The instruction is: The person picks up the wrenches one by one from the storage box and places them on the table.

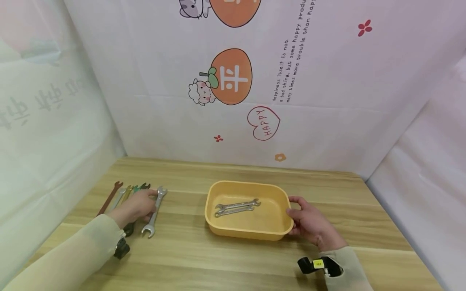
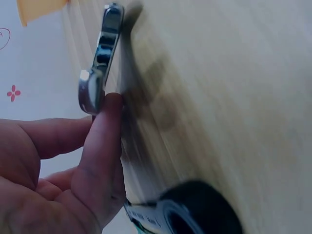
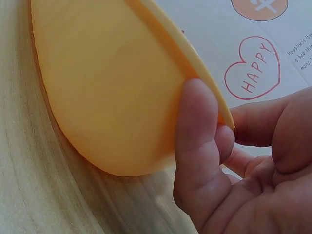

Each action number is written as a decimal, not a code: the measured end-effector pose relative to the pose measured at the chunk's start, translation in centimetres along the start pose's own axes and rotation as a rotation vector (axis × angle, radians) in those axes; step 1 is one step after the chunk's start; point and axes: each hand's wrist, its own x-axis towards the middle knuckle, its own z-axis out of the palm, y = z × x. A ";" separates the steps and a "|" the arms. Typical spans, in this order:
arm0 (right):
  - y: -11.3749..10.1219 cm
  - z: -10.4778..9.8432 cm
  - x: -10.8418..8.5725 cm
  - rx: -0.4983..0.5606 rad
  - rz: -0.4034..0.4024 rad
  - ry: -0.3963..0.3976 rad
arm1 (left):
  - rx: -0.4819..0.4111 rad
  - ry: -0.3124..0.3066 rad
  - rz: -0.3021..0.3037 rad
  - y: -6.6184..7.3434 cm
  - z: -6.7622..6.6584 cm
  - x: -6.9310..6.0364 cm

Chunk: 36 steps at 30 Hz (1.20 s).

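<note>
At the left of the table, my left hand (image 1: 139, 205) pinches a silver open-end wrench (image 1: 154, 217) between thumb and fingers. The wrench's shiny end (image 2: 100, 61) shows past the fingertips in the left wrist view. My right hand (image 1: 309, 220) grips the right end of a yellow plastic tub (image 1: 247, 233), with digits on both sides of its rim (image 3: 202, 63). Inside the tub, towards its left, lie two silver wrenches, the upper one (image 1: 238, 205) close against the lower one (image 1: 236, 210).
Several wrenches lie side by side at the left, partly covered by my left hand: a reddish-brown one (image 1: 110, 197), a silver one (image 1: 118, 198), a gold one (image 1: 127, 193), a green one (image 1: 136, 188) and a dark one (image 1: 145, 186). Printed cloth (image 1: 164, 121) hangs behind the wooden table (image 1: 182, 258).
</note>
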 end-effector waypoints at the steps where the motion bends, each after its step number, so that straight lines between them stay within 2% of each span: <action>1: 0.0 0.0 0.0 0.000 0.002 -0.001 | 0.006 0.001 0.000 -0.2 -0.1 -0.1; 6: 0.1 0.0 -0.1 0.007 -0.001 -0.012 | 0.068 0.012 0.015 -0.9 -0.5 -0.1; 15: 0.3 -0.1 0.0 0.004 0.001 -0.005 | 0.163 0.035 0.017 -1.4 -1.4 0.3; 28: 0.2 -0.1 0.2 0.000 -0.005 -0.001 | 0.207 0.029 0.034 -1.0 -1.6 0.1; 36: 0.1 -0.1 0.1 -0.014 -0.007 -0.004 | 0.381 0.050 0.091 -0.7 -1.9 0.4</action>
